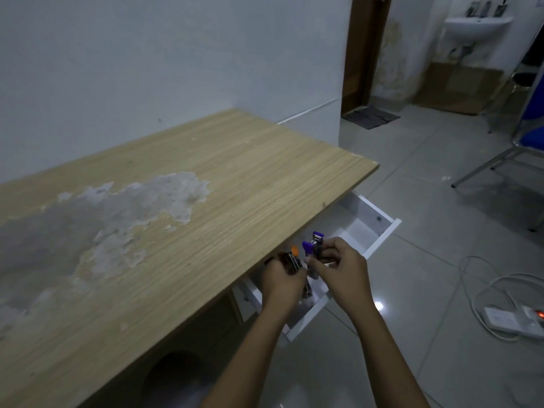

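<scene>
- Purple-ended tools (313, 245) and an orange-ended tool (293, 255) are what I have in hand, right at the front edge of the desk (206, 187). It is the biggest thing before me, a long wooden top against the white wall, with a wide patch on its left half where the surface has peeled to grey.
- Off to my right a chair (530, 136) with a blue seat and metal legs stands on the tiled floor, well apart from the desk.
- Under the desk's near right corner a white drawer (382, 238) is pulled out, and both my hands hang over it.
- On the floor to the right lies a white power strip (512, 319) with a small orange light and white cables looping round it.
- My right hand (338, 269) has its fingers curled in, pinching the purple-ended tools between thumb and fingertips so that their purple ends stick up above my knuckles.
- My left hand (282, 285) is closed round the orange-ended tool, just beside the right hand and touching the desk's edge; a dark and metal body shows between my fingers.
- What kind of tools these small things are I cannot tell, as they are blurred.
</scene>
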